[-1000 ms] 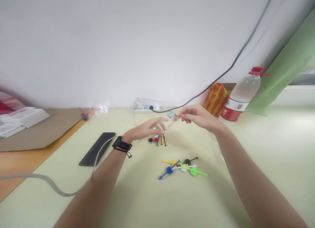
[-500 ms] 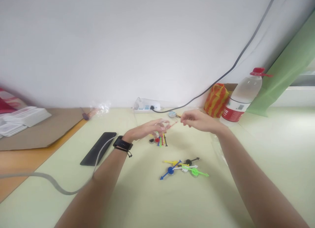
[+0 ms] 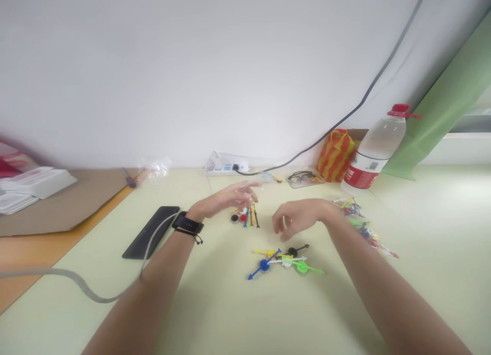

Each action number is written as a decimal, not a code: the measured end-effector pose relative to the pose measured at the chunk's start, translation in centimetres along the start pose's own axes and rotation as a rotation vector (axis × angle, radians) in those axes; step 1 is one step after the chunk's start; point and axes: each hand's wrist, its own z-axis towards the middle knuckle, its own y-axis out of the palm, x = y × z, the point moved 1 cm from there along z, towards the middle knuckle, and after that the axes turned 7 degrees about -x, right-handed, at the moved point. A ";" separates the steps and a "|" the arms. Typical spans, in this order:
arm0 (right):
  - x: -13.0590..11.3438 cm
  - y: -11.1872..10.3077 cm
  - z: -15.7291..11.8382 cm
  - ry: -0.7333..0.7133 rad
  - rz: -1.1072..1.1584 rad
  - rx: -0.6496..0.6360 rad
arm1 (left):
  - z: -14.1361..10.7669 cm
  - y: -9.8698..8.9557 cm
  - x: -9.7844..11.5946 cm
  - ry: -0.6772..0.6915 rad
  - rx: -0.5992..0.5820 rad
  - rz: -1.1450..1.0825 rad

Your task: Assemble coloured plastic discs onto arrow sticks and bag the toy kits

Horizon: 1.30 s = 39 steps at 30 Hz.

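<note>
My left hand [image 3: 228,200] is raised over a small pile of loose coloured plastic arrows [image 3: 252,216]. Its thumb and fingers hold what looks like a clear plastic bag [image 3: 251,185], hard to see against the table. Beside the arrows lie a black disc [image 3: 234,219] and a red disc [image 3: 243,218]. My right hand [image 3: 299,217] hovers closed, fingers curled down and thumb near them; whatever is in it is hidden. Just below it lie several arrow spinners: blue [image 3: 264,265], green [image 3: 302,266], yellow, white and black [image 3: 293,252].
Bags of coloured pieces [image 3: 368,232] lie beyond my right forearm. A large bottle [image 3: 374,155] and a striped bag [image 3: 335,155] stand at the back right. A power strip [image 3: 226,168] sits by the wall. On the left are a black phone-like slab [image 3: 150,233], a cable and white trays [image 3: 42,183].
My right hand has dropped towards me, nearer the spinners, uncovering bags of pieces and a flat packet behind it. My left hand has shifted slightly left; the small red arrow between the hands no longer shows.
</note>
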 end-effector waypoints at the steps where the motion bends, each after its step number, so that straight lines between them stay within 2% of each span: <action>1: -0.4 0.5 0.7 -0.009 -0.007 -0.068 | 0.0 -0.1 -0.2 -0.006 -0.001 0.005; 4: -1.6 1.7 2.6 -0.003 0.014 -0.213 | 0.2 -0.3 -0.9 -0.025 -0.002 0.033; 6: -2.1 2.1 3.3 0.008 0.030 -0.259 | 0.2 -0.5 -1.3 -0.034 -0.002 0.055; 14: -0.9 1.5 2.7 -0.047 0.047 -0.101 | 0.0 -0.4 -0.9 -0.042 0.016 0.104; 23: -1.5 1.6 2.6 0.024 -0.024 -0.176 | -0.1 -0.3 -1.0 -0.036 0.016 0.113; 26: -1.7 1.6 2.6 0.028 -0.050 -0.161 | 0.0 -0.4 -1.1 -0.036 0.010 0.082; 31: -1.5 1.4 2.4 0.059 -0.084 -0.053 | -0.1 -0.5 -1.0 -0.018 -0.021 -0.005; 36: -1.4 1.7 3.1 0.044 -0.035 -0.220 | -0.2 -0.5 -0.7 -0.015 -0.023 -0.032; 39: -1.2 1.8 3.4 0.053 -0.038 -0.212 | -0.4 -0.5 -0.6 -0.014 -0.022 -0.034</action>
